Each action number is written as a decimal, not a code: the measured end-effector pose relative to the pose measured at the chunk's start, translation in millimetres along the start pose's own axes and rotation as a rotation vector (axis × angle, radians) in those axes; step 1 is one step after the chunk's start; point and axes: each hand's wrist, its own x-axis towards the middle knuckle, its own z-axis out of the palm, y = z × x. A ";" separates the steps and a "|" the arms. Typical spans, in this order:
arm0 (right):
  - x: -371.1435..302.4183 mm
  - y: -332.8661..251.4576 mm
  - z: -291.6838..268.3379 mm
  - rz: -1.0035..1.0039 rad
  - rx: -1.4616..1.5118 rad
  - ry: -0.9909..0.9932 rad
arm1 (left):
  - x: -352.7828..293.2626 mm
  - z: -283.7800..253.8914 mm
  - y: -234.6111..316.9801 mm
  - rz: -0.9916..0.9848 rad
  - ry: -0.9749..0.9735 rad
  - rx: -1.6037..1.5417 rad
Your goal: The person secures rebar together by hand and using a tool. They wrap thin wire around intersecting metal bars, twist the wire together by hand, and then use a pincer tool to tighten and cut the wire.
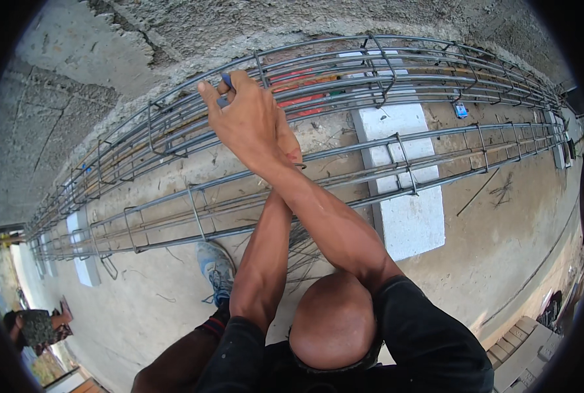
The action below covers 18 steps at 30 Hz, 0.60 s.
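My forearms cross over the rebar cages, the right above the left. My right hand point(249, 121) is closed around a tool with two blue handle ends point(226, 80), which looks like pliers; its head is hidden. That hand is over the bars of the far rebar cage point(318, 82). Mostly covered by the right hand and wrist, my left hand point(288, 139) is between the far cage and the near rebar cage point(344, 180); its fingers do not show. A small curved dark piece point(300, 166) sticks out beside the right wrist.
White blocks point(410, 226) lie crosswise under the cages. A red item point(298, 98) and a small blue box point(461, 110) lie beyond. My shoe point(216, 268) is near the cage, with loose wire on the concrete floor. Another person point(39, 327) is at lower left; cartons point(521, 347) stand lower right.
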 end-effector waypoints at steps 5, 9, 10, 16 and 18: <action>36.3 5.1 -12.6 0.062 0.219 -0.647 | -11.6 -11.5 -7.7 0.168 0.127 -0.229; 72.4 29.0 -36.3 0.062 0.773 -1.417 | 2.7 -40.0 14.4 0.089 -0.189 -0.810; 78.1 35.7 -33.4 0.058 0.818 -1.482 | 11.1 -41.3 19.0 -0.020 -0.414 -0.865; 77.0 43.3 -42.7 0.107 0.684 -1.125 | 24.3 -28.8 15.8 -0.191 -0.598 -0.878; 56.6 29.5 -55.9 0.055 0.346 -0.608 | 18.0 -19.0 23.8 -0.128 -0.404 -0.883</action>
